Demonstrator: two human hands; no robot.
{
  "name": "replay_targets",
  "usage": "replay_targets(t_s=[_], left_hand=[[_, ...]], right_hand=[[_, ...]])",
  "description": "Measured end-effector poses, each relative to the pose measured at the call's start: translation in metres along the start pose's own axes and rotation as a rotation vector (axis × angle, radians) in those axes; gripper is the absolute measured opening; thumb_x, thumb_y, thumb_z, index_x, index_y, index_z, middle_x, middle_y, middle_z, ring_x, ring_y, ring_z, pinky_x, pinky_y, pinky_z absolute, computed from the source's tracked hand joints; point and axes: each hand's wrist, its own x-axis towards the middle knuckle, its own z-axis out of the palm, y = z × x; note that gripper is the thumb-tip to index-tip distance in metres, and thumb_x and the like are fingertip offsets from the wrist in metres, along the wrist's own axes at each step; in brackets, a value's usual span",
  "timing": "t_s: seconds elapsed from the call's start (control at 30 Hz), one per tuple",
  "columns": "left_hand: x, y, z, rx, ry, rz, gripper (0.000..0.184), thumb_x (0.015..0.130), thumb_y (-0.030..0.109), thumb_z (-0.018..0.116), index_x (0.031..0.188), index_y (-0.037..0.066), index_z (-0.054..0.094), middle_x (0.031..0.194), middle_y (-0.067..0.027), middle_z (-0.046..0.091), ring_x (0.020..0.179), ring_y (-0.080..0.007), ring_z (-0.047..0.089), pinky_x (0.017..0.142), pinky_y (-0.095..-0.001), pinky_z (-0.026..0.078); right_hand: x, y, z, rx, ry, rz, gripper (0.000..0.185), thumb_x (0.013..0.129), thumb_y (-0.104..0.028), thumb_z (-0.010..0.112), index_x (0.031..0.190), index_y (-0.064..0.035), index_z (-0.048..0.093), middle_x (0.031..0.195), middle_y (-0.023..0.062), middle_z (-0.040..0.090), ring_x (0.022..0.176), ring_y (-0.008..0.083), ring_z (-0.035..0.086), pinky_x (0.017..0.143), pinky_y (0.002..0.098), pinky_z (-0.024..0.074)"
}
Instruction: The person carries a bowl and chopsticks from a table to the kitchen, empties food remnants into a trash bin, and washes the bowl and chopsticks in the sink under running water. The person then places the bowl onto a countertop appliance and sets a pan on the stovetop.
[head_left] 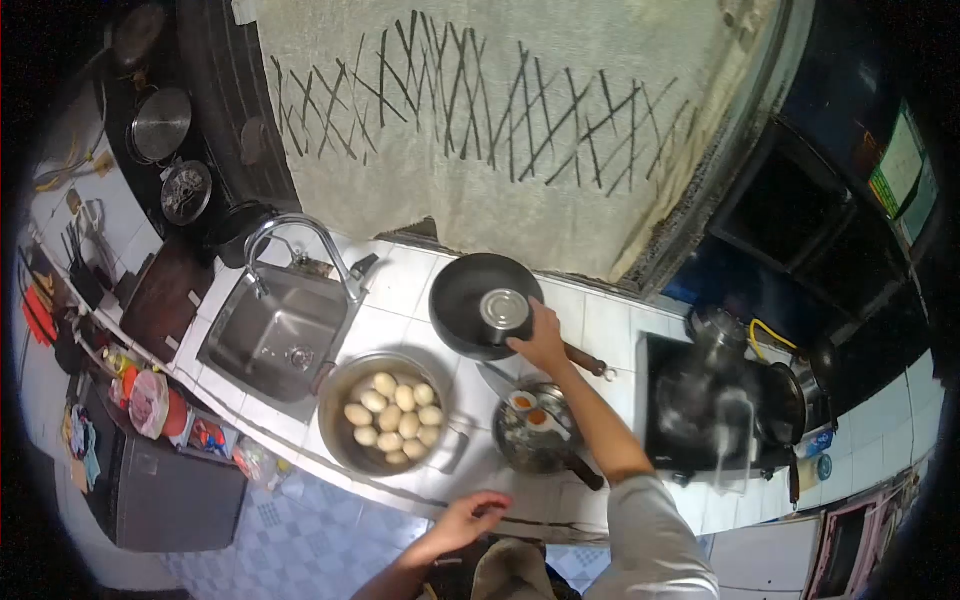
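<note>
My right hand (541, 338) is closed around a metal can (505, 311) with a silver ringed end, at the right side of a dark wok (455, 312). My left hand (474, 521) hangs by the counter's front edge, fingers loosely bent and apart, nothing in it. Below my right forearm lies a smaller pan (515, 455), partly covered by the arm. Egg halves with orange yolks (523, 401) and a white spoon (549, 425) rest on it, and a knife (495, 380) lies beside it. Left of that, a steel pot (330, 430) holds several pale, egg-shaped pieces.
A steel sink (270, 330) with a curved tap (300, 222) is at the left. On the right is a black stove (690, 400) with a pot (717, 335) behind it. Wok and pan handles stick out to the right. A patterned curtain (480, 120) hangs behind the tiled counter.
</note>
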Motion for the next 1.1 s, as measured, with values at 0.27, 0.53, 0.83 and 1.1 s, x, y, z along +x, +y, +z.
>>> replay_targets(t_s=[0.27,0.53,0.83,1.1], left_hand=[[-0.029,-0.018,-0.078,-0.319,-0.007,-0.150,0.023,0.085,0.008,0.048,0.107,0.003,0.049,0.106,-0.0057,0.053,0.098,-0.0123,0.049,0.085,-0.0255,0.038],[-0.020,-0.004,-0.118,-0.289,0.018,-0.128,0.025,0.084,0.015,0.051,0.105,0.002,0.051,0.103,-0.0070,0.055,0.101,-0.0159,0.048,0.088,-0.0297,0.037],[-0.004,0.017,-0.126,-0.193,-0.096,-0.093,0.024,0.084,0.010,0.048,0.106,0.002,0.051,0.102,-0.0052,0.054,0.097,-0.0120,0.049,0.086,-0.0265,0.037],[0.000,0.026,-0.123,-0.242,-0.120,-0.125,0.023,0.084,0.009,0.049,0.106,0.001,0.051,0.102,-0.0054,0.054,0.097,-0.0122,0.048,0.085,-0.0267,0.037]], right_hand=[[0.099,-0.008,0.082,-0.509,-0.478,0.521,0.117,0.041,-0.054,0.076,0.134,-0.0273,0.009,0.136,0.0189,0.008,0.124,0.0403,0.011,0.093,0.0580,0.0199],[0.109,-0.026,0.053,-0.331,-0.272,0.584,0.105,0.045,-0.038,0.075,0.132,-0.0189,0.019,0.129,0.0217,0.020,0.118,0.0381,0.024,0.092,0.0520,0.0265],[0.113,-0.039,0.031,-0.260,-0.051,0.491,0.102,0.047,-0.036,0.074,0.130,-0.0155,0.019,0.122,0.0216,0.026,0.113,0.0392,0.027,0.090,0.0514,0.0278],[0.101,-0.062,0.033,-0.245,0.044,0.605,0.096,0.049,-0.035,0.075,0.127,-0.0145,0.022,0.121,0.0212,0.025,0.111,0.0390,0.027,0.088,0.0499,0.0314]])
